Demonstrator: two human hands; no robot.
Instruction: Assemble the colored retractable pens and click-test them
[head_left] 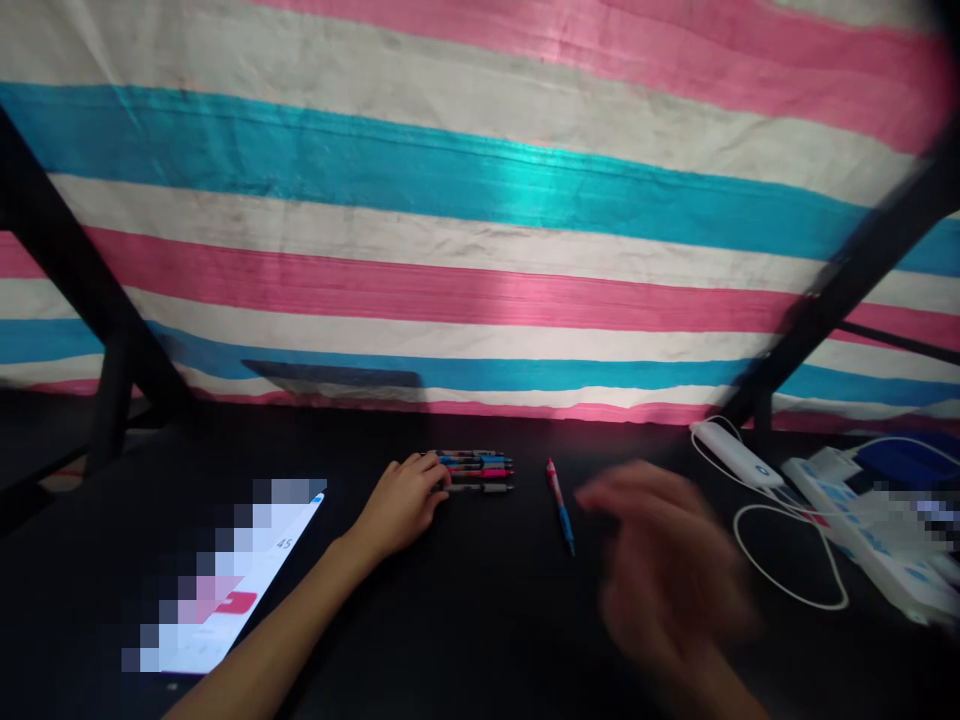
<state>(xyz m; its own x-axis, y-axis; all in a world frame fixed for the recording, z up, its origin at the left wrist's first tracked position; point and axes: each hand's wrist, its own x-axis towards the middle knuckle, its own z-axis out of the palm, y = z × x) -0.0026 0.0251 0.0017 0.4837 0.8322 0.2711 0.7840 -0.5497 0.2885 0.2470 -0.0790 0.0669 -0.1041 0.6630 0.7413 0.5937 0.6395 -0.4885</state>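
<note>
My left hand (403, 503) rests on the black table (480, 620), fingers curled against the left ends of a row of several pens (480, 470) that lie side by side. A single red and blue pen (559, 502) lies apart, to the right of the row. My right hand (660, 565) hovers over the table to the right of that pen, smeared by motion, so its fingers are unclear. It seems to hold nothing.
A lit phone screen (225, 580) lies at the left front. At the right are a white power bank (735, 455) with a looping white cable (787, 560) and a white power strip (870, 540). A striped pink, blue and white cloth (480, 200) hangs behind.
</note>
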